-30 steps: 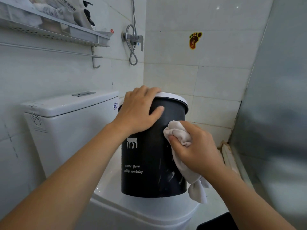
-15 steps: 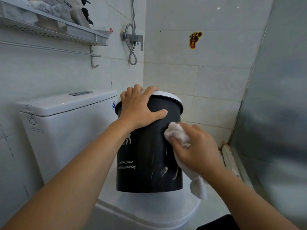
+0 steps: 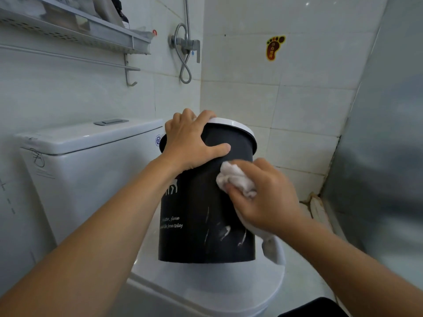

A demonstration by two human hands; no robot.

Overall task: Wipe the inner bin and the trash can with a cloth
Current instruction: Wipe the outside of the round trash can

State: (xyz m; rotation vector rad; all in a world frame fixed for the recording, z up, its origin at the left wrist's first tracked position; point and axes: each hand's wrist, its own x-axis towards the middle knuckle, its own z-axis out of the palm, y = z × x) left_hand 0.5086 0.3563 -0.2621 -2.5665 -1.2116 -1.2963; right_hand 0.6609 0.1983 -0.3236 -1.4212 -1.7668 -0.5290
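The black trash can [image 3: 201,216] stands upright on the closed toilet lid [image 3: 206,284], beside the tank [image 3: 87,161]. The left hand [image 3: 190,145] grips its white rim, fingers curled over the top, thumb on the side. The right hand [image 3: 263,197] clutches a bunched white cloth [image 3: 235,179] against the can's side.
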